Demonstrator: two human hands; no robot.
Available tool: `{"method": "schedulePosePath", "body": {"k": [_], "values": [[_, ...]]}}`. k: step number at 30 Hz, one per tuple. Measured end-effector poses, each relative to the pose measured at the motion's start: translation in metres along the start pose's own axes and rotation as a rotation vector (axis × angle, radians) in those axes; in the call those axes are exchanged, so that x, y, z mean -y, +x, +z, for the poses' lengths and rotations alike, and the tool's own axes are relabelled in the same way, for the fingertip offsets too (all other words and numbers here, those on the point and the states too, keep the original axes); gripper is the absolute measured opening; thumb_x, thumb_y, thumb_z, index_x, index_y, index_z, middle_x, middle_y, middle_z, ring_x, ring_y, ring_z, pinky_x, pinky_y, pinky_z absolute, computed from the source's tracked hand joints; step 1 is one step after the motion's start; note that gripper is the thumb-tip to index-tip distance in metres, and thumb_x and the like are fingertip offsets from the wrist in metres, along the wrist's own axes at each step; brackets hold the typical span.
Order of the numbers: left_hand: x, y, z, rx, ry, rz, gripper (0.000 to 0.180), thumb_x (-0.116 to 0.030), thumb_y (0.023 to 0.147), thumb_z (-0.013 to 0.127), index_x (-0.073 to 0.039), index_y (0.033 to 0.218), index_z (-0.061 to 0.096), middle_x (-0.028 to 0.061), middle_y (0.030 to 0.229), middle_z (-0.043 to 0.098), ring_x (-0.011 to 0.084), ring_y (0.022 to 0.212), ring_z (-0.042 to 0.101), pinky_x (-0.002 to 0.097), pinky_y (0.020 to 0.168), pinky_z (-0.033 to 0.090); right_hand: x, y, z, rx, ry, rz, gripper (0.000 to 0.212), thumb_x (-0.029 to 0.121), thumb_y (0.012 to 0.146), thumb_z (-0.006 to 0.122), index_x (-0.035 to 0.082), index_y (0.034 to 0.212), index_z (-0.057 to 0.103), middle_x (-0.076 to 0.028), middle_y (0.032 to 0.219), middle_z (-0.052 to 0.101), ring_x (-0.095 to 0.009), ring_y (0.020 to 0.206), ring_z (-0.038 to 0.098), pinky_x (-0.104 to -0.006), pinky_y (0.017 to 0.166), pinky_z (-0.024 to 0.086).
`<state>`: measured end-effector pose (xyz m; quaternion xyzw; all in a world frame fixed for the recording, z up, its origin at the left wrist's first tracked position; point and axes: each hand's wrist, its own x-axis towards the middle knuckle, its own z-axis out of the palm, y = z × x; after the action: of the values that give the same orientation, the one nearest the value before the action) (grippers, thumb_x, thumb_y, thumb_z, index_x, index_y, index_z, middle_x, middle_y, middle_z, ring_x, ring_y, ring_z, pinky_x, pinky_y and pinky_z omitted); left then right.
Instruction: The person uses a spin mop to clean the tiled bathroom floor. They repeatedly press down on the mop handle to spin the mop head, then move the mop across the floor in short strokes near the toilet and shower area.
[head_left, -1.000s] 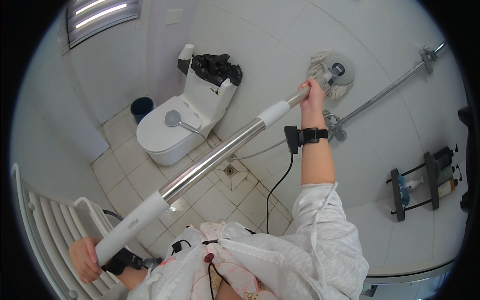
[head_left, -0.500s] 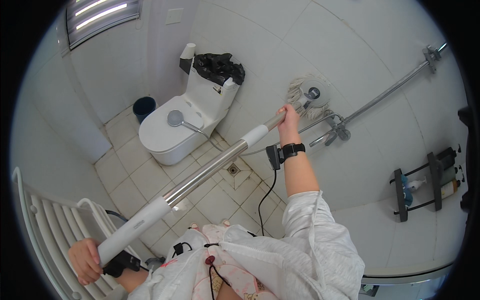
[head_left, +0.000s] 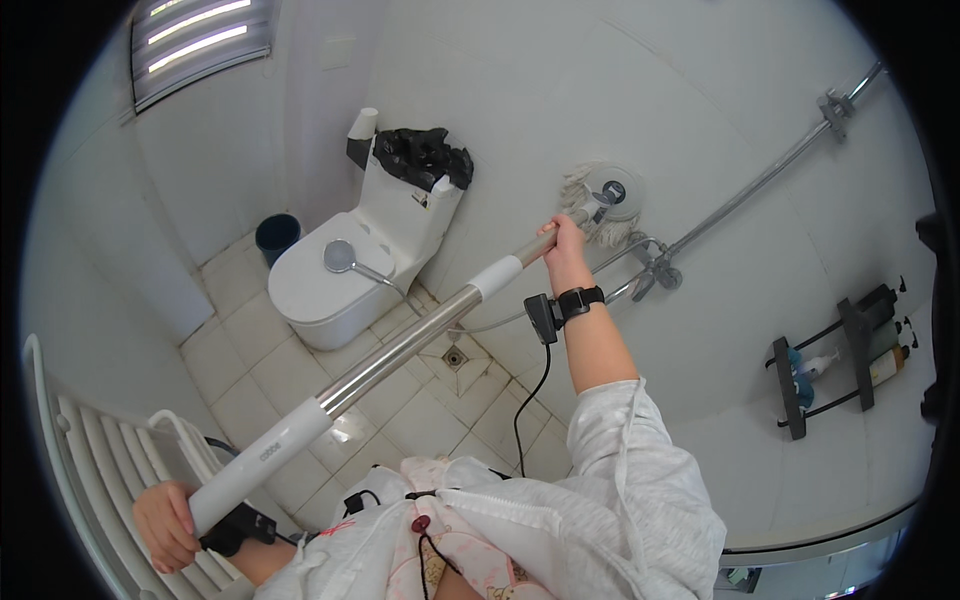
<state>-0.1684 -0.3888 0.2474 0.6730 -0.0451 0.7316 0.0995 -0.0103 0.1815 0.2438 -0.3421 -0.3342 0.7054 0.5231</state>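
A mop (head_left: 390, 362) with a white and silver pole slants across the view, from low on the left to high on the right. At the lower end my left hand (head_left: 165, 525) is closed around its white grip. Farther up, my right hand (head_left: 563, 241) grips the pole just below the head. The round mop head (head_left: 612, 192), a pale disc with off-white strands, is raised against or close to the white tiled wall; I cannot tell if it touches. Both of my wrists wear black straps with small devices.
A shower head (head_left: 340, 256) lies on the closed lid of a white toilet (head_left: 330, 300), a black plastic bag (head_left: 425, 158) on its tank. A dark blue bin (head_left: 278, 236) stands beside it. Right are a shower rail (head_left: 750, 197) and bottle rack (head_left: 850, 350); left, a towel radiator (head_left: 95, 480).
The view has shifted a little, so toilet and bin sit slightly lower and farther left. Mop and right hand appear slightly left of before. Both hands keep their hold.
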Motion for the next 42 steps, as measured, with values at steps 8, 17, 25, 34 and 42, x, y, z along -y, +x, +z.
{"method": "schedulePosePath", "body": {"k": [8, 17, 25, 34, 42], "values": [[0.001, -0.003, 0.002, 0.037, -0.025, 0.113, 0.027, -0.016, 0.072, 0.057, -0.015, 0.045, 0.052, -0.0028, 0.047, 0.053, 0.0068, 0.044, 0.051, 0.0200, 0.061, 0.038, 0.086, -0.011, 0.042, 0.206, 0.011, -0.226, 0.013, -0.002, 0.077, 0.049, 0.001, 0.073, 0.037, -0.009, 0.061, 0.045, -0.020, 0.050, 0.049, -0.0353, 0.045, 0.043], [0.027, 0.009, 0.007, -0.096, -0.119, 0.161, 0.031, -0.017, 0.071, 0.056, -0.017, 0.041, 0.047, -0.0047, 0.043, 0.049, 0.0051, 0.040, 0.046, 0.0227, 0.067, 0.033, 0.177, -0.020, 0.080, 0.286, -0.016, -0.380, 0.010, 0.004, 0.081, 0.050, 0.003, 0.072, 0.043, -0.007, 0.061, 0.046, -0.019, 0.055, 0.048, -0.0331, 0.053, 0.043], [0.040, 0.014, 0.014, -0.211, -0.124, 0.213, 0.034, -0.018, 0.073, 0.055, -0.019, 0.040, 0.046, -0.0070, 0.041, 0.047, 0.0027, 0.037, 0.043, 0.0203, 0.062, 0.032, 0.179, -0.002, 0.076, 0.272, 0.005, -0.410, 0.011, 0.003, 0.078, 0.053, 0.001, 0.074, 0.043, -0.009, 0.065, 0.046, -0.021, 0.052, 0.052, -0.0343, 0.048, 0.045], [0.023, 0.008, 0.018, -0.239, -0.057, 0.211, 0.039, -0.017, 0.076, 0.053, -0.019, 0.040, 0.038, -0.0093, 0.040, 0.046, 0.0002, 0.036, 0.041, 0.0143, 0.055, 0.032, 0.135, 0.007, 0.062, 0.243, 0.002, -0.330, 0.012, 0.002, 0.076, 0.053, 0.001, 0.070, 0.042, -0.008, 0.063, 0.045, -0.019, 0.052, 0.049, -0.0321, 0.049, 0.043], [-0.004, -0.018, 0.015, -0.205, -0.063, 0.123, 0.039, -0.020, 0.075, 0.053, -0.022, 0.038, 0.038, -0.0113, 0.040, 0.046, -0.0022, 0.038, 0.041, 0.0156, 0.060, 0.033, 0.054, 0.017, 0.036, 0.156, -0.057, -0.229, 0.010, 0.000, 0.071, 0.052, -0.001, 0.072, 0.042, -0.008, 0.061, 0.044, -0.020, 0.052, 0.049, -0.0318, 0.048, 0.042]]}}
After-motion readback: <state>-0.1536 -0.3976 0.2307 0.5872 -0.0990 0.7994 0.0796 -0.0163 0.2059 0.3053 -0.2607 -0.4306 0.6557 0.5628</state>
